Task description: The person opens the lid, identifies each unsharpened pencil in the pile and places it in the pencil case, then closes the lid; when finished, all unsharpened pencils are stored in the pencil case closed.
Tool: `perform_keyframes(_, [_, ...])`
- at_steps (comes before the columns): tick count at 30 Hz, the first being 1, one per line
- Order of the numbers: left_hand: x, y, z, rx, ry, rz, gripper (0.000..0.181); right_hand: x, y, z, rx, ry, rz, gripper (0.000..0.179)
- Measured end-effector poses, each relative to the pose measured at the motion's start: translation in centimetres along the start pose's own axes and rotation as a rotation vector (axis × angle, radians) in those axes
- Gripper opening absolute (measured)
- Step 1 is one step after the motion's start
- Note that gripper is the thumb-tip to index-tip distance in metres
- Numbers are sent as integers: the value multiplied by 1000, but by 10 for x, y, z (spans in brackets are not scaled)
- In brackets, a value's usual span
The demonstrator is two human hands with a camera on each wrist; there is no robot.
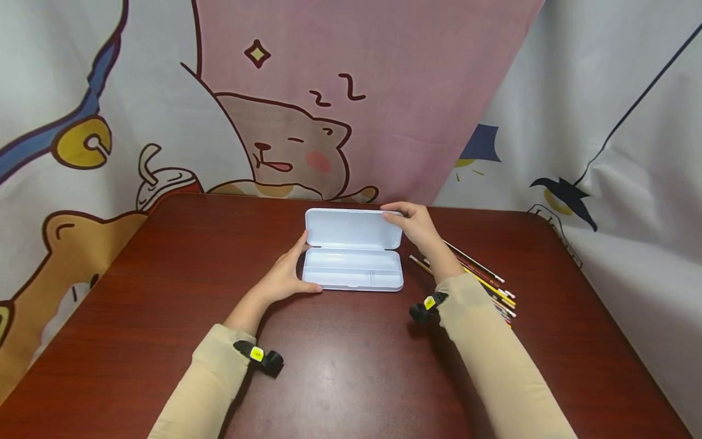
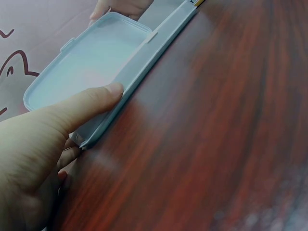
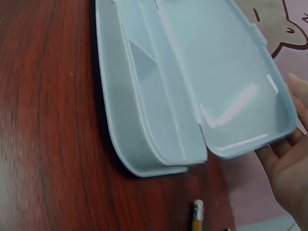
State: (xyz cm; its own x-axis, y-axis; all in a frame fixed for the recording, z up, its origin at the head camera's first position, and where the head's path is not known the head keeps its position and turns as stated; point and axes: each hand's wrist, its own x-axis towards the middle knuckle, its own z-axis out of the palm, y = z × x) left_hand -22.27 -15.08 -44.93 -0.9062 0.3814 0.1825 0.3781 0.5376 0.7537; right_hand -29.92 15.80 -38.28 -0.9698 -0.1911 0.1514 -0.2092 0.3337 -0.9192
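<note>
A pale blue pencil case (image 1: 337,279) lies on the table with its lid (image 1: 348,228) raised at the back. Its inside is split by low dividers into a long back compartment and two front ones, with nothing in them. My left hand (image 1: 281,277) grips the left end of the case, thumb (image 2: 103,97) along the front edge and fingers at the left side. At the lid's upper right corner, my right hand (image 1: 419,228) holds the edge between thumb and fingers. In the right wrist view, fingers curl behind the lid (image 3: 240,96).
Several pencils (image 1: 485,281) lie in a loose bundle right of the case, partly hidden under my right forearm. One pencil's eraser end (image 3: 198,211) shows near the case's right end. A printed cloth (image 1: 406,122) hangs behind the brown table (image 1: 181,292).
</note>
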Motion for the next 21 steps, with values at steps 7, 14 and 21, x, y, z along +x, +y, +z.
perform_keyframes(7, [-1,0,0,0,2,-7,129,-15,-8,-19,-27,23,-24,34])
perform_keyframes(14, [-1,-1,1,-1,2,-6,130,-38,-5,-39,-103,91,-30,41])
perform_keyframes(21, [-1,-2,2,2,6,-7,130,-73,-22,-55,-133,145,-124,31])
